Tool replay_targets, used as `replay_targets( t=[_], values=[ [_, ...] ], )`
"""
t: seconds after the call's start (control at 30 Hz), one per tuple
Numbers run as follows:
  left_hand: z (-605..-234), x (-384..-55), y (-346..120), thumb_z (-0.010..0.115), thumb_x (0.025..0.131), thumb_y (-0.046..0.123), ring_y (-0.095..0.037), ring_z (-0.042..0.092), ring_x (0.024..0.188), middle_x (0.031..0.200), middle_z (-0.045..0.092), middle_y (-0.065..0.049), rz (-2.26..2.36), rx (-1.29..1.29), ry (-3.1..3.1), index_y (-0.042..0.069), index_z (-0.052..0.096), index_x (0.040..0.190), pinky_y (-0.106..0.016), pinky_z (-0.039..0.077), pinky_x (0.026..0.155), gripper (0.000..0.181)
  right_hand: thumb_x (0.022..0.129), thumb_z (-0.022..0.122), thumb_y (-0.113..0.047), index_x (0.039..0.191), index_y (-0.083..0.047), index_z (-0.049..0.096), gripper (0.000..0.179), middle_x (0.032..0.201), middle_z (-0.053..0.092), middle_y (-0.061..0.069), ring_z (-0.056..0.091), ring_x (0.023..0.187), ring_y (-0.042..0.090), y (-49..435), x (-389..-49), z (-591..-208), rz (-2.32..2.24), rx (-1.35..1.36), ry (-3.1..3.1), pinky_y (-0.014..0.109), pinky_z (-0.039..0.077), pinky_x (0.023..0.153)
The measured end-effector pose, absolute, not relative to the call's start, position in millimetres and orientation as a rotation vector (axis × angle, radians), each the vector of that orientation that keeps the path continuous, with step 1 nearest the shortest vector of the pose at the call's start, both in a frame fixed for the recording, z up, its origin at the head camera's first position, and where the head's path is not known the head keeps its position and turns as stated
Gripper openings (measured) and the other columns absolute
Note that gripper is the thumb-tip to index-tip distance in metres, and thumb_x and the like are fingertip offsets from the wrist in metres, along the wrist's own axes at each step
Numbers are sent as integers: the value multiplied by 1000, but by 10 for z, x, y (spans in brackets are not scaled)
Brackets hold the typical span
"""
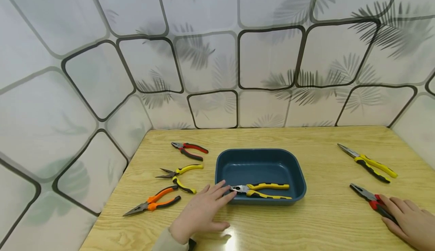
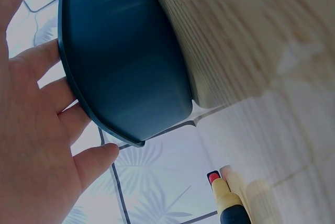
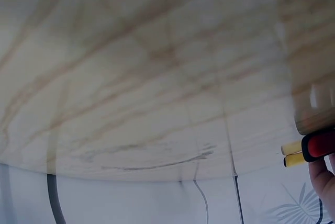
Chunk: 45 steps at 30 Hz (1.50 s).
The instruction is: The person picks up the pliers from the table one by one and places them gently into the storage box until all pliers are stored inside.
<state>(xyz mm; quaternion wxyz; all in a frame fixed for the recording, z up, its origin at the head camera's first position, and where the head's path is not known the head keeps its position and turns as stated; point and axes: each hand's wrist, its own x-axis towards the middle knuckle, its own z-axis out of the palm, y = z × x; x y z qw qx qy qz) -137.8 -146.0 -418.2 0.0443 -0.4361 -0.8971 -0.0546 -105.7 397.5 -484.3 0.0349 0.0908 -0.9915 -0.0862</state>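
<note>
Inside the blue rectangular basin point(image 1: 261, 155) lies a pair of combination pliers point(image 1: 268, 186) with yellow-and-black handles. My left hand point(image 1: 204, 209) spreads its straight fingers over the basin's near-left rim, fingertips close to the pliers' jaws. In the left wrist view those fingers touch the basin's rim point(image 2: 78, 96), with the thumb apart. At the right, my right hand point(image 1: 409, 217) holds the handles of red-and-black pliers point(image 1: 365, 193) lying on the table, nose pointing away to the left. The right wrist view catches only a handle end point(image 3: 320, 144) and part of that hand.
Left of the basin lie red-and-black pliers point(image 1: 192, 146), spread yellow-and-black long-nose pliers point(image 1: 175, 173) and orange-and-black long-nose pliers point(image 1: 151, 205). Yellow-and-black long-nose pliers point(image 1: 360, 159) lie at the far right. A patterned curtain point(image 1: 210, 109) borders the wood-grain table point(image 1: 326, 224).
</note>
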Motion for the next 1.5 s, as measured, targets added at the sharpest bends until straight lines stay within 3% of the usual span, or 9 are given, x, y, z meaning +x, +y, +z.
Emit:
replay_targets(
  t=[0.3, 0.63, 0.87, 1.1, 1.33, 1.5],
  values=[
    [-4179, -1378, -1461, 57, 78, 53, -21, 20, 130, 136, 37, -6, -172, -1339, -2760, 19, 32, 139, -49, 32, 94, 74, 79, 60, -44, 122, 6, 39, 69, 96, 51, 17, 48, 85, 37, 3956, -1047, -4831, -295, 290, -3041, 55, 40, 63],
    [-4174, -1374, -1466, 57, 77, 53, -22, 20, 130, 136, 38, -6, -164, -1331, -2755, 18, 33, 138, -49, 32, 93, 74, 80, 51, -56, 117, 3, 44, 70, 93, 51, 14, 50, 83, 34, 3956, -1070, -4821, -430, 304, -3008, 52, 39, 61],
    [-4178, -1380, -1466, 57, 78, 53, -21, 19, 130, 136, 37, -6, -168, -1328, -2764, 19, 32, 139, -50, 32, 93, 74, 79, 25, -71, 117, 1, 44, 84, 92, 51, 11, 50, 82, 31, 4011, -1083, -4884, -416, 311, -2981, 51, 39, 59],
    [-4186, -1380, -1465, 57, 78, 53, -21, 20, 130, 136, 37, -6, -164, -1332, -2756, 19, 32, 138, -50, 32, 93, 74, 75, 1, -73, 119, 2, 42, 96, 92, 50, 14, 49, 82, 33, 4004, -1090, -4890, -423, 280, -2954, 52, 38, 60],
    [-4180, -1381, -1463, 57, 78, 52, -21, 20, 130, 136, 37, -6, -161, -1329, -2760, 19, 33, 138, -49, 32, 93, 74, 86, 26, -62, 129, 1, 30, 77, 93, 48, 18, 47, 83, 35, 3986, -1082, -4828, -340, 278, -2881, 54, 37, 62],
    [-4167, -1377, -1459, 57, 78, 52, -21, 20, 130, 136, 37, -6, -168, -1329, -2765, 18, 33, 138, -49, 32, 94, 74, 88, 23, -60, 130, 5, 26, 78, 93, 47, 19, 45, 83, 35, 3974, -1086, -4796, -332, 246, -2847, 54, 35, 63]
  ],
)
